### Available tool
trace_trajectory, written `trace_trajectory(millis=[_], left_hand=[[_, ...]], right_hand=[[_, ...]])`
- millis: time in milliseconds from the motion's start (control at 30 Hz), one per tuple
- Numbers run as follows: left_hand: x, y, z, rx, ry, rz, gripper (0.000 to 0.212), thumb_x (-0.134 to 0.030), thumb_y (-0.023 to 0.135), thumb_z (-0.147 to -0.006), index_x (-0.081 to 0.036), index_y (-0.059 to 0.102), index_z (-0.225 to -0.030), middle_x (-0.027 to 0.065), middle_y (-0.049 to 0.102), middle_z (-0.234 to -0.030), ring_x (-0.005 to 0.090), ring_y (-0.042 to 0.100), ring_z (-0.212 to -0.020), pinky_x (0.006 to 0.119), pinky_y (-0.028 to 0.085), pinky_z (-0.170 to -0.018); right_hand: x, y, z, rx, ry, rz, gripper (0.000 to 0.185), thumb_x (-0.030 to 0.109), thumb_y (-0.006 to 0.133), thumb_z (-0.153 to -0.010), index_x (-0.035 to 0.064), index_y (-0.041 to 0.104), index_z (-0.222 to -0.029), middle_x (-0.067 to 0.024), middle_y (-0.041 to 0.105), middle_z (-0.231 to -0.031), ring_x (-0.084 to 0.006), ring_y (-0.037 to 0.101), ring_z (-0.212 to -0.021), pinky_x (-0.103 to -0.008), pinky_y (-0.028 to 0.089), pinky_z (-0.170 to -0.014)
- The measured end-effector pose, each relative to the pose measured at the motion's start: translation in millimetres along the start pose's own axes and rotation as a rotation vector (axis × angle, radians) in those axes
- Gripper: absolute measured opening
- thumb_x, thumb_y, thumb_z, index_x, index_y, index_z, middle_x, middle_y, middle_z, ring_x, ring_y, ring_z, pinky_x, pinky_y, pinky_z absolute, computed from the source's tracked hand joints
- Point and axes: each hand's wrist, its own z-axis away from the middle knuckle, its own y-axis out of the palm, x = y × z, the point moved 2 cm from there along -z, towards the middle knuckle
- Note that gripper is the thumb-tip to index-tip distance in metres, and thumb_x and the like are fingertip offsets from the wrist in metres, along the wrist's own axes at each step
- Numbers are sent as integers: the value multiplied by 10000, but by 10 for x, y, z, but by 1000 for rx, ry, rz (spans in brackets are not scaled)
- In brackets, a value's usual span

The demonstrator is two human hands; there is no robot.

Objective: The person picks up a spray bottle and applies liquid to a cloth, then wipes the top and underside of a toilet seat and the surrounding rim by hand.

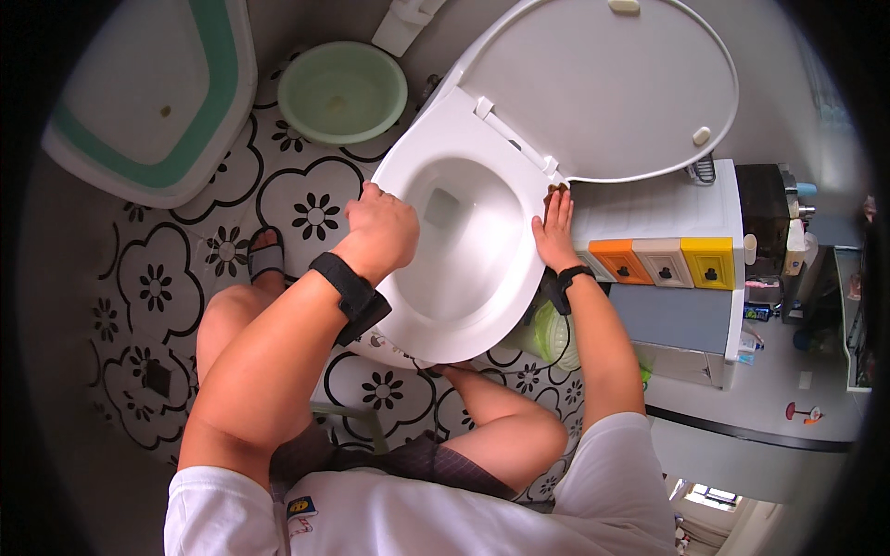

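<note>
In front of me stands a white toilet bowl [455, 278] with its lid [605, 83] raised and tilted back to the right. My left hand [382, 226], curled and with its fingertips hidden, rests at the left rim. On the right rim near the hinge lies my right hand [555, 233], its fingers nearly straight and pressing a brown cloth [555, 193] against the edge. Black straps go round both wrists. Whether the left hand holds anything cannot be seen.
A green basin [342, 94] sits on the patterned tile floor [278, 184], beside a folding tub [243, 83] with a green band. At the right is a drawer cabinet [653, 201] with orange and yellow fronts. A bin with a green bag [553, 333] stands below it.
</note>
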Motion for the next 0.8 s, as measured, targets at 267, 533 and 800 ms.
trace_trajectory(millis=[267, 533, 800], left_hand=[[-42, 44, -93, 13, 4, -73, 383, -204, 585, -872, -49, 659, -1213, 177, 590, -1316, 406, 375, -1363, 510, 500, -845], [-97, 74, -5, -26, 50, -53, 359, -190, 567, -875, -52, 674, -1188, 148, 604, -1298, 366, 406, -1321, 513, 501, -873], [-69, 215, 84, -151, 57, -89, 338, -166, 545, -863, -53, 687, -1148, 121, 572, -1309, 299, 432, -1271, 437, 479, -938]], right_hand=[[319, -16, 568, 86, 11, -49, 711, 297, 437, -985, -5, 95, -1530, -248, 19, -1594, -449, 20, -1464, -482, 111, -1195], [1169, -14, 1711, 68, 174, -170, 661, 262, 407, -993, -69, 144, -1501, -285, 33, -1579, -470, 0, -1457, -505, 100, -1186], [2144, 12, 2336, 1, 236, -359, 661, 155, 459, -970, -81, 134, -1496, -290, -25, -1578, -492, -52, -1448, -536, 82, -1177]])
